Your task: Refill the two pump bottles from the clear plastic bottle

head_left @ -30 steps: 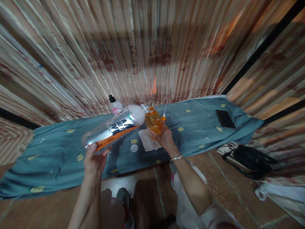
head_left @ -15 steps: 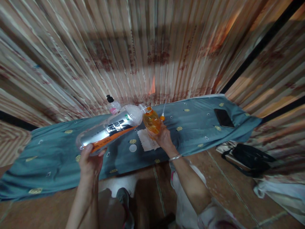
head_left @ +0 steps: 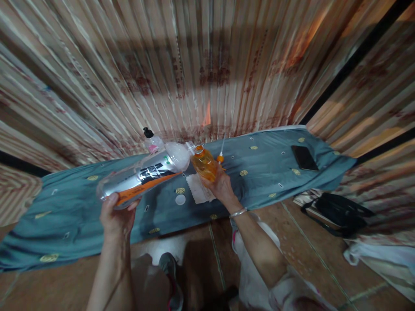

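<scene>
A large clear plastic bottle (head_left: 145,175) with a silver and orange label lies tilted, nearly level, in my left hand (head_left: 117,214), which is closed round its base. Its mouth points right, at the open neck of a small orange bottle (head_left: 205,166). My right hand (head_left: 220,185) grips that orange bottle, which leans to the left. Whether the two mouths touch, I cannot tell. Behind the orange bottle, an orange pump top (head_left: 220,159) with a clear tube lies on the cloth. Below the bottles are a pale napkin (head_left: 200,192) and a white round cap (head_left: 180,199).
A teal patterned cloth (head_left: 259,172) covers the low table. At the back stands a clear bottle with a black pump top (head_left: 152,140). A dark phone (head_left: 304,157) lies at the right. A black bag (head_left: 339,211) rests on the floor, and a striped curtain (head_left: 207,65) hangs behind.
Both bottles have shifted slightly left, the large one a little more at its base. My hands keep their hold on them.
</scene>
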A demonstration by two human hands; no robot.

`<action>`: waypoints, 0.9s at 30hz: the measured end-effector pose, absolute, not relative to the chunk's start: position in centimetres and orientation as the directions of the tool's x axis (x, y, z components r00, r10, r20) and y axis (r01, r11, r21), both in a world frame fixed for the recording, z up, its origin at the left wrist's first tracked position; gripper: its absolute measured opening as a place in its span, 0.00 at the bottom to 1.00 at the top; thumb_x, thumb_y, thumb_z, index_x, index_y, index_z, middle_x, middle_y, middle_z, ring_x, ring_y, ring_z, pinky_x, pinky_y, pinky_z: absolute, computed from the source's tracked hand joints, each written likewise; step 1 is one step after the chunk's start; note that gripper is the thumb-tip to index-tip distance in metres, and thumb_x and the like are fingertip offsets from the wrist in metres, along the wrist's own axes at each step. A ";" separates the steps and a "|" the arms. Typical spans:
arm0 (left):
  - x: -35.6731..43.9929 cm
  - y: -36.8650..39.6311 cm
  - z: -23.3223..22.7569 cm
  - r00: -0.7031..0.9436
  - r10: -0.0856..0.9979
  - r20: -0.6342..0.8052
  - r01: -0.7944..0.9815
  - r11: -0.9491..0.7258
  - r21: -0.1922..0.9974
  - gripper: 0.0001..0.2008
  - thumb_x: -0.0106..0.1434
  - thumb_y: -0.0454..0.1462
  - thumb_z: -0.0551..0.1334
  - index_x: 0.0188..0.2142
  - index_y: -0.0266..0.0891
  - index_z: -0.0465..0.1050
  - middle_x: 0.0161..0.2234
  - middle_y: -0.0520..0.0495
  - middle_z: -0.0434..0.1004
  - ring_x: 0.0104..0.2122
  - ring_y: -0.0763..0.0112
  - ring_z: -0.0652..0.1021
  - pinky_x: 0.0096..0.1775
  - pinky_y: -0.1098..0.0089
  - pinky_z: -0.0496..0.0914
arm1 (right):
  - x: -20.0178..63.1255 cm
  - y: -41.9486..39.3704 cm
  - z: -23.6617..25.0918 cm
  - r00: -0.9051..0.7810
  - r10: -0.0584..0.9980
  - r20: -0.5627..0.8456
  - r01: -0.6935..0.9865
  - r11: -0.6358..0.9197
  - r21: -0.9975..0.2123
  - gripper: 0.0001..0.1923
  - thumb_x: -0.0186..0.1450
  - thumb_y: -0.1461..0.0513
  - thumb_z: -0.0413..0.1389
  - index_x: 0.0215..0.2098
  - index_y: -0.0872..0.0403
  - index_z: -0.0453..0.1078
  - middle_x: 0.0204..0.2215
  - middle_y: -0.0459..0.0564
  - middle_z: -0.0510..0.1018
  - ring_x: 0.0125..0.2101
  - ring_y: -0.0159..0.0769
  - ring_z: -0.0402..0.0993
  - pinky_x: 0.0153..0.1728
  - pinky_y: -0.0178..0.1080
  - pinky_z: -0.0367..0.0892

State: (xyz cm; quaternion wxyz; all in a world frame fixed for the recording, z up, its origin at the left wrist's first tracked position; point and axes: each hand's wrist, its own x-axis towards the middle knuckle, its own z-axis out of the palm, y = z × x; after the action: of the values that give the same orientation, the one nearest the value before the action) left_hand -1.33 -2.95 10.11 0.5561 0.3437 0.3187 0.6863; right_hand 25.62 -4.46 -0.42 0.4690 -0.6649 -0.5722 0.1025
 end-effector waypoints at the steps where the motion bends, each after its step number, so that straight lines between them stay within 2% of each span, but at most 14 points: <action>1: -1.3 -2.9 10.1 -0.143 0.982 0.120 -0.545 -0.179 0.819 0.36 0.36 0.35 0.75 0.49 0.47 0.75 0.45 0.47 0.81 0.25 0.73 0.74 0.16 0.76 0.44 | 25.6 -4.5 -0.4 0.323 0.858 0.399 0.667 0.093 -0.740 0.37 0.62 0.58 0.66 0.66 0.57 0.61 0.56 0.63 0.80 0.54 0.51 0.80 0.53 0.50 0.78; 9: -1.1 -3.1 10.2 -0.136 0.979 0.152 -0.549 -0.202 0.811 0.33 0.37 0.36 0.76 0.47 0.47 0.76 0.45 0.47 0.81 0.26 0.73 0.73 0.16 0.77 0.46 | 25.6 -4.4 -0.7 0.339 0.842 0.420 0.694 0.078 -0.716 0.40 0.61 0.59 0.68 0.67 0.59 0.60 0.55 0.64 0.81 0.54 0.52 0.80 0.54 0.51 0.78; 13: -1.1 -3.3 10.2 -0.148 0.982 0.119 -0.562 -0.182 0.807 0.34 0.36 0.34 0.75 0.47 0.47 0.77 0.46 0.47 0.81 0.26 0.73 0.73 0.17 0.77 0.47 | 25.6 -4.3 -0.8 0.336 0.838 0.431 0.702 0.083 -0.708 0.38 0.62 0.57 0.67 0.66 0.58 0.61 0.55 0.62 0.81 0.53 0.51 0.81 0.52 0.50 0.78; 17: -1.0 -3.3 10.3 -0.161 0.981 0.104 -0.566 -0.178 0.805 0.35 0.34 0.34 0.74 0.47 0.47 0.76 0.44 0.48 0.81 0.25 0.72 0.73 0.16 0.76 0.44 | 25.8 -4.5 -0.6 0.335 0.828 0.449 0.726 0.077 -0.684 0.37 0.63 0.54 0.66 0.65 0.59 0.63 0.52 0.65 0.82 0.52 0.53 0.81 0.52 0.51 0.78; 27: -1.3 -3.3 9.9 -0.154 0.981 0.121 -0.572 -0.189 0.799 0.34 0.36 0.33 0.74 0.48 0.47 0.76 0.44 0.49 0.82 0.24 0.73 0.73 0.16 0.75 0.44 | 26.3 -4.5 -0.1 0.315 0.838 0.445 0.743 0.075 -0.666 0.32 0.63 0.58 0.66 0.62 0.58 0.65 0.54 0.65 0.81 0.55 0.53 0.79 0.54 0.52 0.77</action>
State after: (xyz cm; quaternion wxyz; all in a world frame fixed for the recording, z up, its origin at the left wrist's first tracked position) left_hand -1.29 -3.35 9.94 0.5582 0.3335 0.3066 0.6951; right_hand 26.26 -4.50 -0.08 0.4446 -0.6780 -0.5829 0.0538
